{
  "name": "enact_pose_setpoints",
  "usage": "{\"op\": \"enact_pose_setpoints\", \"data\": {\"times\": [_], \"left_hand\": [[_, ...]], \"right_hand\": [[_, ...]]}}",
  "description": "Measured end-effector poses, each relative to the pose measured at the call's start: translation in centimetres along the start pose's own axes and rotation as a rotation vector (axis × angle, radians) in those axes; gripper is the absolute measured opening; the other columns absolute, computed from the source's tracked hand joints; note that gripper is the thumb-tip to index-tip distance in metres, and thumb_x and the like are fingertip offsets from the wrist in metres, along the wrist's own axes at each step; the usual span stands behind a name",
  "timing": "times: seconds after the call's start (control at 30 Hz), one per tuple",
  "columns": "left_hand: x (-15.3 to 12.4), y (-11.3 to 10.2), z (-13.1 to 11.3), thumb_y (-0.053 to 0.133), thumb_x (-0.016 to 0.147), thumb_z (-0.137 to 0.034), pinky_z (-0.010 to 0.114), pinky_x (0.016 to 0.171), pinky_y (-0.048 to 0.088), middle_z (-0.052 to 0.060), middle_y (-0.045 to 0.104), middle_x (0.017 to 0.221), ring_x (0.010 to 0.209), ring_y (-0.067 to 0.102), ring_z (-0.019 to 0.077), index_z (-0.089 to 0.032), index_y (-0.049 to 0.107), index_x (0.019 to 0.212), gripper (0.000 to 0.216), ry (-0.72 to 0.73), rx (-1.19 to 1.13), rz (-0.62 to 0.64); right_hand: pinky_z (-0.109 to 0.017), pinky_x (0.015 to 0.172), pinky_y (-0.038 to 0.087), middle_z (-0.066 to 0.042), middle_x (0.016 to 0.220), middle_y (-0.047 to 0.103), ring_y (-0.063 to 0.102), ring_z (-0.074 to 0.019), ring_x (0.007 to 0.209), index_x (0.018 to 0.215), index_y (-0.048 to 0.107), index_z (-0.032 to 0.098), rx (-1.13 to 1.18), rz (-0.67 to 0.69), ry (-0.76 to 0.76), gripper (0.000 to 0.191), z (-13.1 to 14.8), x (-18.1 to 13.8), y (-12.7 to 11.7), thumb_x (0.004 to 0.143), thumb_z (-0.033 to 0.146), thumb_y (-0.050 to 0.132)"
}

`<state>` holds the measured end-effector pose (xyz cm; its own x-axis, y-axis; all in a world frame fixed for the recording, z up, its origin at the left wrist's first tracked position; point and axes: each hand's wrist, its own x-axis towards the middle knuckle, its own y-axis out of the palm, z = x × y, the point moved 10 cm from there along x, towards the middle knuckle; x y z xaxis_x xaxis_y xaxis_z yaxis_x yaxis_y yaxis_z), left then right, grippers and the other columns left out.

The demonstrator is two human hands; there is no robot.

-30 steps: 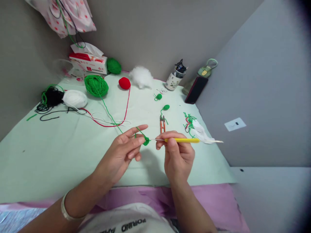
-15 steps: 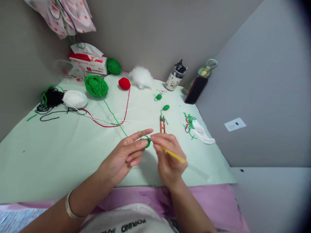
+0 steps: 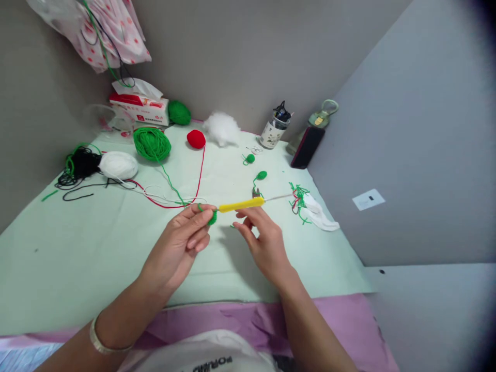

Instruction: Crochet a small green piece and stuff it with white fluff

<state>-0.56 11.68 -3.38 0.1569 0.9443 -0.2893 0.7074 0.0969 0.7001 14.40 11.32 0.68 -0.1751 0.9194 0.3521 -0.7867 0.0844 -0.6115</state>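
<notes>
My left hand pinches a small green crochet piece between thumb and fingers, with green yarn looped over a finger. A crochet hook with a yellow handle runs sideways from that piece, and its thin metal shaft sticks out on the right. Just below the handle is my right hand, thumb and fingers apart; its fingertips are close to the handle, and whether they touch it I cannot tell. A short green yarn end shows by the right thumb tip. Behind the hook, the snips are mostly hidden.
A green yarn ball, white yarn, black yarn and a red ball lie left and behind. Stuffing, a pen jar and a phone stand at the back. Yarn scraps lie right.
The hook has swung from slanting down in my right hand to lying nearly level. My right fingers have opened off their grip. My left hand and the green piece have shifted left.
</notes>
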Motion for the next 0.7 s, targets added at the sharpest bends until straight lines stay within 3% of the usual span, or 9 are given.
{"op": "enact_pose_setpoints", "data": {"times": [0.1,0.13,0.2,0.3,0.4,0.47,0.53,0.63,0.7], "left_hand": [[0.0,-0.2,-0.9,0.088,0.075,-0.014,0.008,0.037,0.038,-0.007,0.052,0.073,0.043,0.031,-0.0029,-0.012,0.077,0.081,0.012,0.004,-0.05,-0.025],[-0.1,-0.2,-1.1,0.088,0.075,-0.013,0.008,0.036,0.038,-0.007,0.052,0.074,0.043,0.031,-0.0029,-0.012,0.077,0.08,0.012,0.0,-0.056,-0.029],[-0.2,0.1,-1.2,0.089,0.073,-0.013,0.008,0.036,0.038,-0.006,0.053,0.075,0.043,0.031,-0.0027,-0.012,0.077,0.08,0.014,-0.013,-0.06,-0.027],[-0.2,0.5,-1.2,0.091,0.071,-0.013,0.008,0.035,0.038,-0.006,0.051,0.074,0.044,0.03,-0.0024,-0.012,0.077,0.079,0.016,-0.037,-0.068,-0.022],[0.2,1.2,-1.6,0.092,0.069,-0.014,0.009,0.035,0.038,-0.007,0.049,0.072,0.044,0.029,-0.0021,-0.011,0.077,0.079,0.018,-0.045,-0.072,-0.012],[0.5,2.2,-2.1,0.092,0.069,-0.014,0.009,0.035,0.037,-0.007,0.049,0.071,0.044,0.029,-0.002,-0.011,0.077,0.079,0.019,-0.051,-0.06,0.013],[0.9,3.6,-2.6,0.093,0.068,-0.015,0.009,0.036,0.037,-0.007,0.049,0.071,0.044,0.03,-0.002,-0.011,0.077,0.079,0.02,-0.056,-0.043,0.05],[1.4,5.7,-3.3,0.093,0.069,-0.015,0.009,0.037,0.036,-0.008,0.046,0.069,0.044,0.03,-0.0018,-0.011,0.077,0.08,0.02,-0.05,-0.014,0.111],[1.7,6.7,-3.5,0.092,0.069,-0.016,0.009,0.038,0.036,-0.008,0.045,0.069,0.044,0.029,-0.0018,-0.012,0.077,0.08,0.019,-0.048,0.007,0.148]], "right_hand": [[-0.03,0.068,0.049,-0.01,0.101,0.069,0.064,-0.0201,0.083,0.105,0.069,0.017,-0.534,0.265,-0.052,0.016,-1.6,-0.8,3.2,0.096,0.01,0.058],[-0.029,0.066,0.047,-0.008,0.098,0.069,0.063,-0.0192,0.08,0.098,0.068,0.018,-0.629,0.341,-0.073,0.017,-2.1,-1.3,3.9,0.095,0.007,0.056],[-0.027,0.064,0.045,-0.005,0.092,0.067,0.062,-0.0174,0.075,0.091,0.067,0.019,-0.673,0.357,-0.076,0.019,-2.9,-1.7,3.1,0.095,0.005,0.054],[-0.028,0.068,0.047,-0.009,0.097,0.066,0.064,-0.0195,0.082,0.099,0.065,0.018,-0.73,0.221,-0.001,0.022,-4.6,-1.1,-1.9,0.098,0.006,0.046],[-0.035,0.076,0.05,-0.014,0.115,0.066,0.065,-0.0258,0.096,0.115,0.063,0.018,-0.861,-0.065,0.086,0.027,-5.6,0.1,-8.8,0.098,0.008,0.045],[-0.043,0.088,0.052,-0.019,0.127,0.064,0.063,-0.0323,0.112,0.124,0.061,0.017,-0.861,-0.148,0.036,0.031,-4.8,0.8,-10.5,0.097,0.009,0.049],[-0.043,0.091,0.053,-0.015,0.121,0.067,0.064,-0.03,0.111,0.124,0.061,0.02,-0.727,-0.078,-0.043,0.029,-3.6,1.3,-8.9,0.098,0.013,0.052],[-0.032,0.083,0.054,-0.009,0.114,0.069,0.068,-0.0214,0.1,0.121,0.062,0.024,-0.501,0.318,-0.124,0.025,-2.4,0.6,-1.8,0.098,0.015,0.056],[-0.027,0.069,0.05,-0.006,0.102,0.067,0.066,-0.0185,0.084,0.108,0.065,0.022,-0.556,0.484,-0.107,0.017,-2.9,-0.4,1.3,0.096,0.013,0.058]]}}
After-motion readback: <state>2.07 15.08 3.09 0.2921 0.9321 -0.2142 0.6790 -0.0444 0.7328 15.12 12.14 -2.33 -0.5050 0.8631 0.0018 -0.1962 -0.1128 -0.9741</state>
